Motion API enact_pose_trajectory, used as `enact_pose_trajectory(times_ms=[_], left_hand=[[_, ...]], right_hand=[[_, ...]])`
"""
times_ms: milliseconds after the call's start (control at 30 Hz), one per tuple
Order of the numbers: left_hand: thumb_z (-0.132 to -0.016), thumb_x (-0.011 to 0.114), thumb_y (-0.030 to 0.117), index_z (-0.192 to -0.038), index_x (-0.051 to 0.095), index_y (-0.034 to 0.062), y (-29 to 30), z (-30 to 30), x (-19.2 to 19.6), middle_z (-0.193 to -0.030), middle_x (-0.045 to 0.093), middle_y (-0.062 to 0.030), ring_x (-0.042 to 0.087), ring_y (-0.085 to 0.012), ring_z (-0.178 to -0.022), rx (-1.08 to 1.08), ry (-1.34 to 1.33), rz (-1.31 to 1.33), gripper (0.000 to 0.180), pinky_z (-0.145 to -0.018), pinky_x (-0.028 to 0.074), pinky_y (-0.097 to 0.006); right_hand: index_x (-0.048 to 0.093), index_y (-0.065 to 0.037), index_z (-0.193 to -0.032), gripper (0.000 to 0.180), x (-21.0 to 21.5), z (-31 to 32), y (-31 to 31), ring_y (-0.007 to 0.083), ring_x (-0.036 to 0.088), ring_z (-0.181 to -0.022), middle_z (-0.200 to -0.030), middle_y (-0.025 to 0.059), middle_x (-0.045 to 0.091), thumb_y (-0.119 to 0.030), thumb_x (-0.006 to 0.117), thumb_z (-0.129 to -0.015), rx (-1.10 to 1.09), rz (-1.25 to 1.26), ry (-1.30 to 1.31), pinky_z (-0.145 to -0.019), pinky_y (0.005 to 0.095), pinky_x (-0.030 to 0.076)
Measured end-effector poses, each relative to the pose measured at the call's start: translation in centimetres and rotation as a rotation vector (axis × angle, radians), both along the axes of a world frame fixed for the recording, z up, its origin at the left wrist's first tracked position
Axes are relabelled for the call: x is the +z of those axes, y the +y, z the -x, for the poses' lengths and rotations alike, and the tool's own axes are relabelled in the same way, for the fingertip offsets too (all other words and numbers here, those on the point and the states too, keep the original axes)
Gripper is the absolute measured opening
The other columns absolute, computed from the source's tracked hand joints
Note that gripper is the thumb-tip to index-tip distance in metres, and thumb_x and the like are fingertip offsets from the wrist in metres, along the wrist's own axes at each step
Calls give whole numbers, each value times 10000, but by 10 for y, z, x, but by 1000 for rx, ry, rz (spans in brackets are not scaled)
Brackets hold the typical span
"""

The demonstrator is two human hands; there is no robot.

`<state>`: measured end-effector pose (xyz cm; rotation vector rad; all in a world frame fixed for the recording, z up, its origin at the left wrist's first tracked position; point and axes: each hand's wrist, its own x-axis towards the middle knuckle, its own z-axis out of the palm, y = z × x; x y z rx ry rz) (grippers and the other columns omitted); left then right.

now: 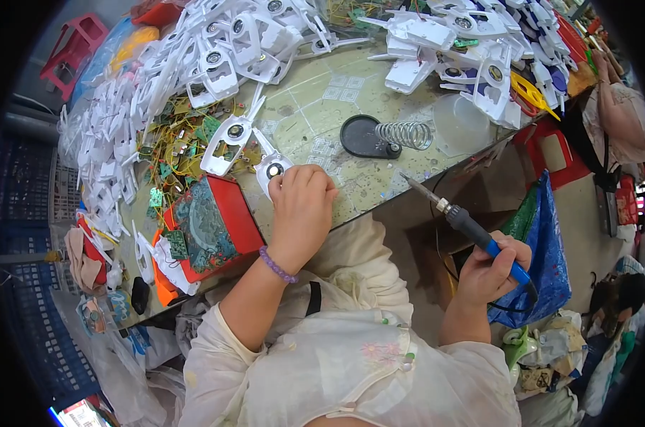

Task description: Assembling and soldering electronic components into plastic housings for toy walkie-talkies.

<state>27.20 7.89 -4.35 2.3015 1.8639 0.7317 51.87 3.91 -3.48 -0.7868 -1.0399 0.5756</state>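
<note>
My left hand (304, 206), with a purple bead bracelet (275, 267) at its wrist, rests at the table's near edge. Its curled fingers hold down a white plastic housing (267, 158) fitted with a small round speaker; they hide its lower part. My right hand (492, 270) grips the blue handle of a soldering iron (472, 229). The iron's tip points up and left, beside the table edge, apart from the housing. Another white housing (226, 148) with a speaker lies just left of the held one. A soldering iron stand (408, 135) with a metal coil on a black base sits beyond.
White housings are heaped at the back left (215, 64) and back right (472, 43). Green circuit boards with thin wires (183, 139) lie left of my hand, behind a red box (230, 206). A yellow tool (532, 92) lies far right. A blue sheet (546, 249) hangs beyond my right hand.
</note>
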Motion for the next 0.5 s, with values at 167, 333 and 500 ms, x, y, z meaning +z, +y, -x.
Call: enact_pose_trajectory(times_ms=[167,333,500], left_hand=[[-768,664,80,-872,549,86,-8,-9,11,-942,573,-36,523,-237,-966,-27,-22,-93,155,-894,307,-397],[-769,667,83,-870,551,96,-10,-16,15,-937,569,-25,521,-224,-954,-43,29,-186,154,-890,304,-393],[-771,667,89,-877,548,101,-11,-18,16,-938,560,-21,517,-217,-959,-57,15,-172,160,-889,299,-404]], right_hand=[[499,-28,-900,210,-4,-2,0,94,453,-491,-639,62,511,-225,571,-915,-14,28,-3,-422,202,368],[494,-26,-891,196,-5,-2,-2,99,460,-494,-655,66,518,-206,567,-916,43,33,-19,-430,212,384],[493,-28,-885,195,-4,-1,-5,102,461,-491,-652,66,520,-208,564,-917,84,33,-43,-435,217,390]])
